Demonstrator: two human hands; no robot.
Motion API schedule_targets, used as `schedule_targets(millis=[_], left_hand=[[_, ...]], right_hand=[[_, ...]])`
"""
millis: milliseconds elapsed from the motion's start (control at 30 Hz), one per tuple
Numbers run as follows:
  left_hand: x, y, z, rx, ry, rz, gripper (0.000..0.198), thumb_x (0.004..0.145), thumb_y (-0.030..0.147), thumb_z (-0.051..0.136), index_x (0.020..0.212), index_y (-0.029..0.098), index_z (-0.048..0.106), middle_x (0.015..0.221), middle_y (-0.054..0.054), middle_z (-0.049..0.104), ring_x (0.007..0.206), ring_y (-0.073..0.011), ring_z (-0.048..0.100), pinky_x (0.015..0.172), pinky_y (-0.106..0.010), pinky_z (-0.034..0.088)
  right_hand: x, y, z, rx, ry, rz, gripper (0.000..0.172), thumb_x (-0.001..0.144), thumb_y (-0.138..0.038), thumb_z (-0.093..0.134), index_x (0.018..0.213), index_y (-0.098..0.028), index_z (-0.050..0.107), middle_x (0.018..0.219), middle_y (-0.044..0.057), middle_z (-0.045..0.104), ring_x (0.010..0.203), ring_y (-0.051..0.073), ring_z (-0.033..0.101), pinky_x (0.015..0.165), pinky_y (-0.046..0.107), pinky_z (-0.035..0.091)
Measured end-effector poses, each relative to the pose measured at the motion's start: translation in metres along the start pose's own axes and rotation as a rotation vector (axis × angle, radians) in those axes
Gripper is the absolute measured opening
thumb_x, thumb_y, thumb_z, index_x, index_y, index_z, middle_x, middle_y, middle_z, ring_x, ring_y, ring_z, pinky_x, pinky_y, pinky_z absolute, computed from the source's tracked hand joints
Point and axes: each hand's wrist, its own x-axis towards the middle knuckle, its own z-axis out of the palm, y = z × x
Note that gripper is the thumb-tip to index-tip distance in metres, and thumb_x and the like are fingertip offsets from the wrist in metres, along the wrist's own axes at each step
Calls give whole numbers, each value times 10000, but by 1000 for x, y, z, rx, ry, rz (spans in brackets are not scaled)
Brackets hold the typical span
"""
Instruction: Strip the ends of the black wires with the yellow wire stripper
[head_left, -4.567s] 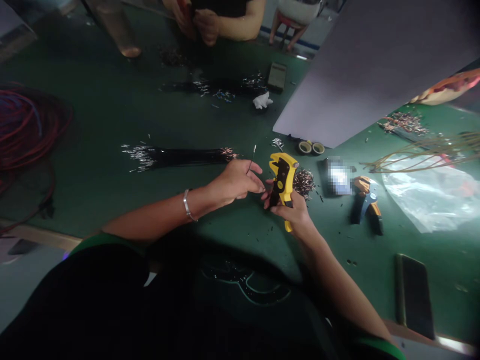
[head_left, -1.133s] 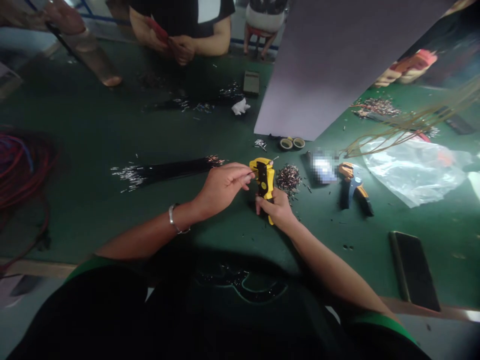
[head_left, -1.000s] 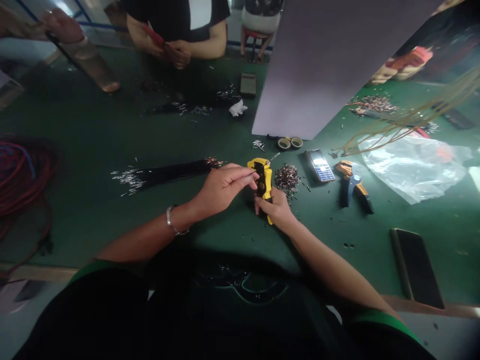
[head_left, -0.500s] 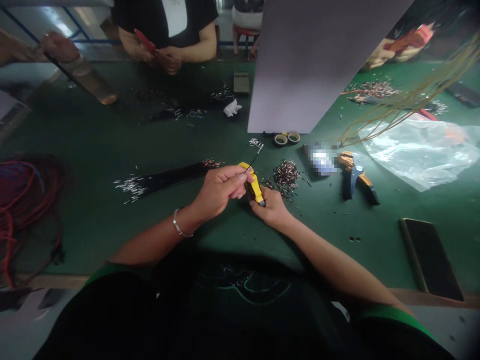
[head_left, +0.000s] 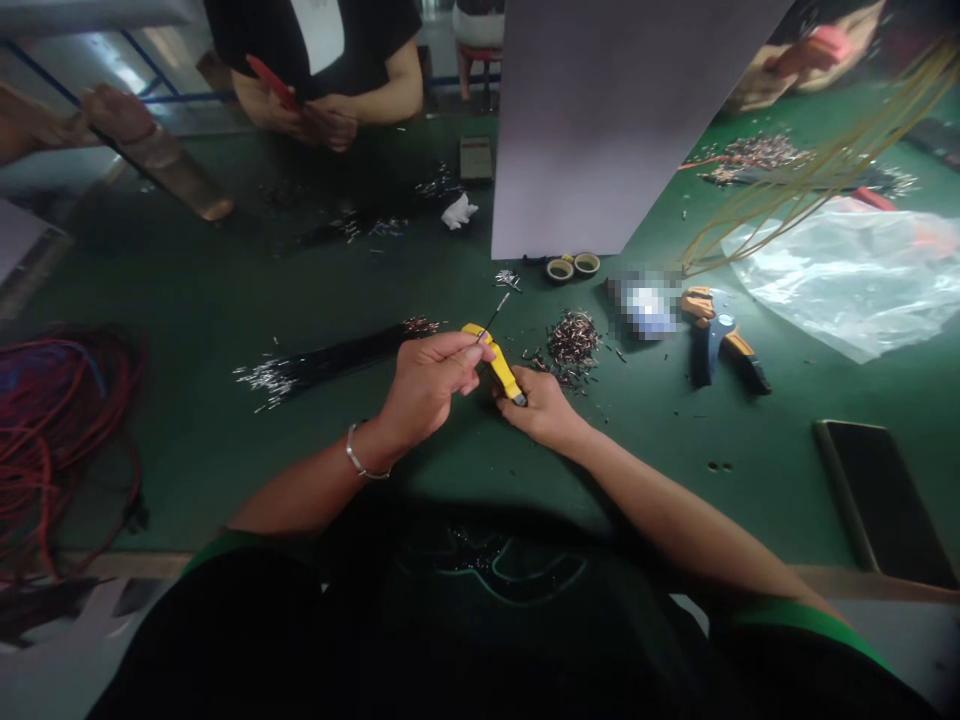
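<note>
Between thumb and fingers, my left hand (head_left: pixel 435 385) pinches a thin black wire (head_left: pixel 492 322) whose pale metal tip points up and to the right. My right hand (head_left: pixel 544 412) is closed around a yellow hand tool (head_left: pixel 501 368), which looks like a crimper or stripper; its jaws are partly hidden by my left hand. Left of my hands lies a bundle of black wires (head_left: pixel 337 360) with silvery and coppery ends. A heap of small copper-coloured pieces (head_left: pixel 574 340) is just right of the tool. Some small silvery terminals (head_left: pixel 507 279) lie beyond it.
Blue-and-orange wire strippers (head_left: pixel 716 335), a phone (head_left: pixel 885 500) and a clear plastic bag (head_left: pixel 855 280) are on the right. Red cables (head_left: pixel 60 440) coil at left. A grey panel (head_left: pixel 600 130) stands ahead, tape rolls (head_left: pixel 573 267) at its foot. Co-workers' hands (head_left: pixel 330 120) work across the table.
The wire's tip has shifted slightly left and down, along with my left hand. My right hand still grips the yellow tool in nearly the same place. The view has turned slightly.
</note>
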Motion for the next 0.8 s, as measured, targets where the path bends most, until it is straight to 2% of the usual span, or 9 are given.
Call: schedule_targets(millis=[500, 800], left_hand=[[-1, 6, 4, 61, 50, -47, 86, 696, 213, 699, 657, 139, 719, 452, 51, 445, 411, -38, 339, 437, -237, 302], [3, 5, 8, 97, 47, -85, 90, 712, 166, 652, 643, 142, 705, 427, 60, 403, 405, -36, 300, 434, -235, 304]], right_hand=[[2, 3, -2, 82, -55, 22, 119, 670, -216, 536, 769, -159, 571, 616, -23, 515, 557, 126, 461, 542, 248, 347], [3, 6, -4, 297, -77, 119, 160, 640, -207, 554, 792, -158, 555, 526, -42, 520, 448, 121, 476, 473, 250, 366]])
